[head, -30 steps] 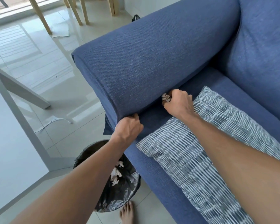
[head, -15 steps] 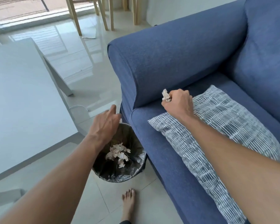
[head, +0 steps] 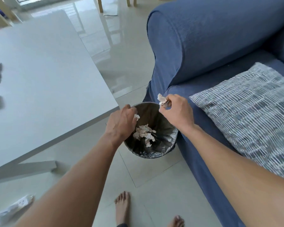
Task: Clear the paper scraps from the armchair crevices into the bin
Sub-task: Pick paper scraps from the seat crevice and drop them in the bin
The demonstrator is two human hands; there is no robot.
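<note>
White crumpled scrap (head: 161, 99) pinched in right hand (head: 176, 112); left hand (head: 121, 122) loosely open over bin (head: 172, 136).

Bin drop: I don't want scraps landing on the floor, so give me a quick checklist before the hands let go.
1. Bin open, with room: ok; only a small pile of paper lies at the bottom.
2. Right hand grips its scrap: ok, pinched at the fingertips.
3. Right-hand scrap over the opening: not ok; it sits at the far rim, by the armchair.
4. Left hand over the opening: ok, a white scrap at its fingers is above the liner.
5. Left hand's grip on that scrap: cannot tell.
6. Bare foot away from the bin: ok.
</note>
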